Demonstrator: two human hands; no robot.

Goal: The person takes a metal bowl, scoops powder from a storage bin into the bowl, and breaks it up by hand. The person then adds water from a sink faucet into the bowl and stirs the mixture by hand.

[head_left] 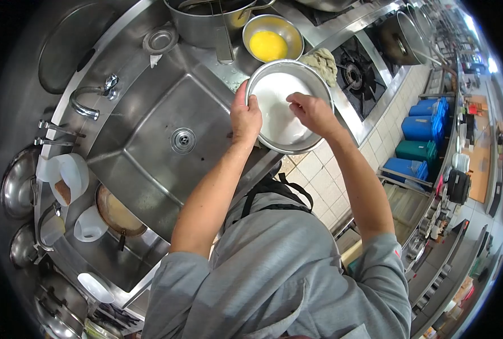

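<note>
A round metal bowl with white contents is held over the right edge of the sink. My left hand grips its left rim, thumb on the inside and fingers outside. Over the white contents is my right hand, its fingers curled together; whatever they may hold is too small to make out. Just beyond stands a smaller metal bowl with yellow liquid. A crumpled beige cloth lies right of the two bowls.
The large steel sink with a faucet lies to the left. A big pot stands at the back, a gas burner at the right. A pan and white plastic containers are at the lower left. Blue bins stand farther right.
</note>
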